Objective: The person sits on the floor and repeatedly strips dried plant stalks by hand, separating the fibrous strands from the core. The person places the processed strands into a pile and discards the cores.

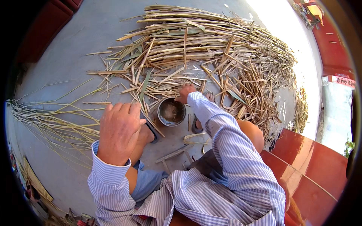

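Observation:
A round metal bowl (pixel 171 123) stands on the floor between my feet, with cloudy liquid inside. My right hand (pixel 185 93) reaches down to its far right rim. The fingers are bent over that edge and appear closed on it; their tips are partly hidden. Raised above my left knee, my left hand (pixel 120 132) shows its back, fingers curled downward and thumb close alongside. Whatever those fingers hold, if anything, is hidden beneath them. Broken dry stalk pieces (pixel 166 89) lie just beyond the bowl.
A large pile of long dry stalks (pixel 196 41) stretches across the far floor. Dry leaf litter (pixel 256 83) spreads at its right. Thin branching twigs (pixel 56 118) lie on the left. Under me is a low wooden frame (pixel 174 153). Red tiles (pixel 301 158) border the right.

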